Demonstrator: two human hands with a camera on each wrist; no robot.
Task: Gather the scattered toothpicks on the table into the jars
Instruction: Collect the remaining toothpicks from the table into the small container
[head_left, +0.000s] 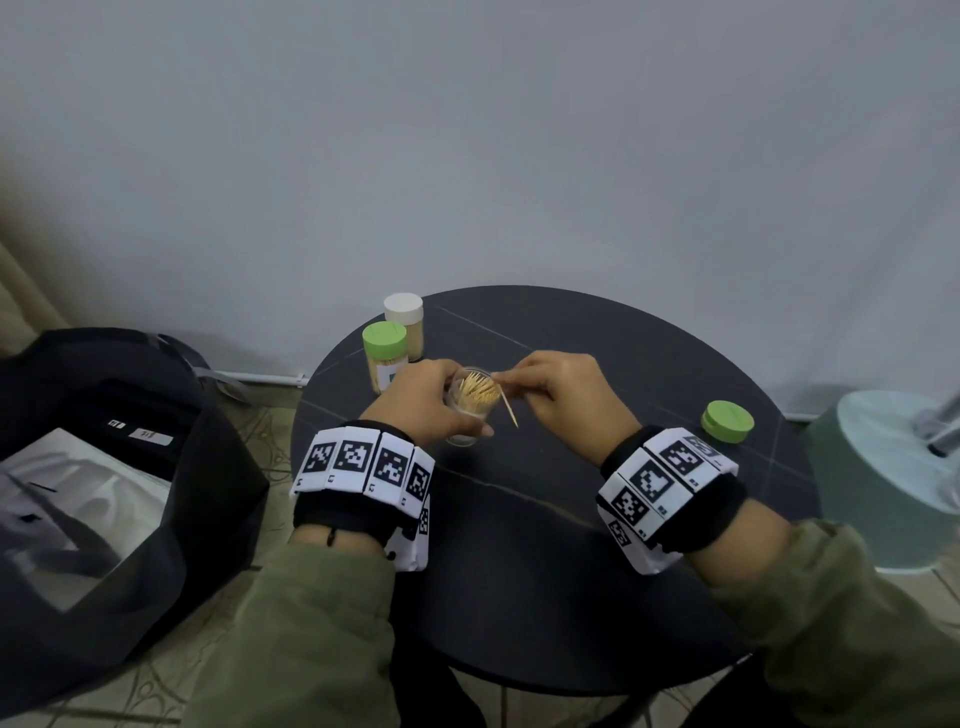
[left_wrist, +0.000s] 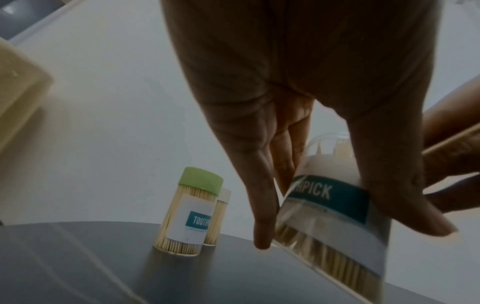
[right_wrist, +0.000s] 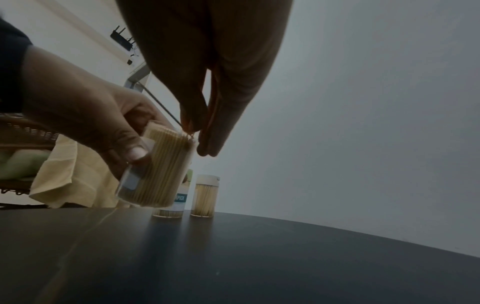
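Note:
My left hand grips an open clear jar packed with toothpicks, lifted and tilted over the dark round table. The same jar shows a teal label between thumb and fingers, and appears again as the tilted jar. My right hand pinches a single toothpick at the jar's mouth, its free end pointing down toward me. In the right wrist view the fingertips meet at the jar's rim.
Two capped jars stand at the table's far left: a green-lidded jar and a white-lidded jar behind it. A loose green lid lies at the right. A black bag sits left, a pale green stool right.

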